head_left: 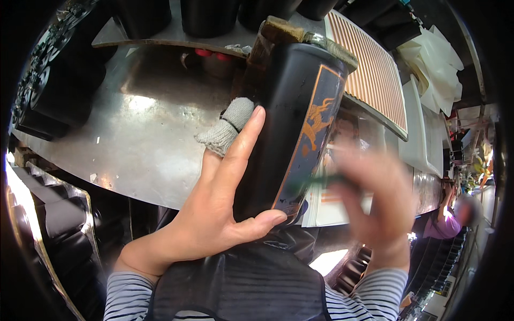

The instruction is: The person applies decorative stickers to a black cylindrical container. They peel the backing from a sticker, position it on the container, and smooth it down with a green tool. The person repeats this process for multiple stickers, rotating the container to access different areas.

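Note:
A glossy black cylinder [267, 117] leans tilted in front of me, its far end against a worn wooden support [281, 31]. On its right side is an orange-framed panel with an orange animal figure [318, 123]. My left hand [222, 200] grips the cylinder's left side and near end, thumb across the near end. A grey knitted cover [235, 119] wraps one of its fingers. My right hand [377, 190], smeared by motion, is closed around a dark green tool [326, 181] whose tip is over the panel's lower part. The tool's exact kind is blurred.
A metal tabletop [155, 123] spreads to the left. More black cylinders stand on a shelf [166, 40] at the back and at the far left. Orange-striped sheets [369, 69] lie at the right, with crumpled white plastic [436, 69] beyond. Another person [450, 222] is at far right.

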